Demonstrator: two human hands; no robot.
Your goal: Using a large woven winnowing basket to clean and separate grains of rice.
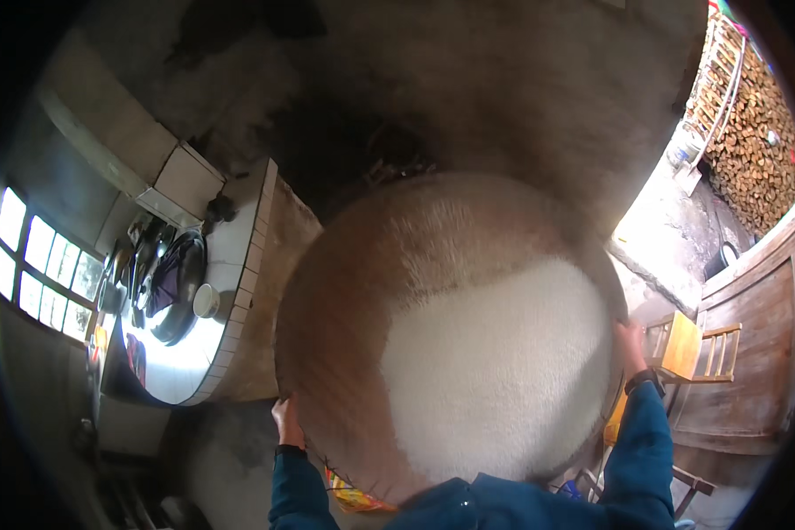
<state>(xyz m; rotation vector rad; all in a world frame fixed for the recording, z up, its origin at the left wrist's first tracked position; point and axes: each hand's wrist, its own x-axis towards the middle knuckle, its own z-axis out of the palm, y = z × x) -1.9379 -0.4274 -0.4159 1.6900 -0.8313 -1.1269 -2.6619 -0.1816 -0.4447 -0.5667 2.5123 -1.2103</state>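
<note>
A large round, shallow winnowing tray (338,318) spans the middle of the view, in front of my body. White grains that look like rice (497,364) cover its right and lower part, with a thinner, blurred scatter towards the far side. My left hand (287,419) grips the rim at the lower left. My right hand (631,346) holds the rim on the right side. The fingers beneath the tray are hidden on both hands. The brown bottom of the tray shows at the left.
At left, a tiled stove counter (238,265) bears a wok (179,291) and a white bowl (207,301). A wooden chair (682,348) stands at right beside a wooden door (742,351). Stacked firewood (755,132) lies outside. A colourful bag (354,493) shows below the tray.
</note>
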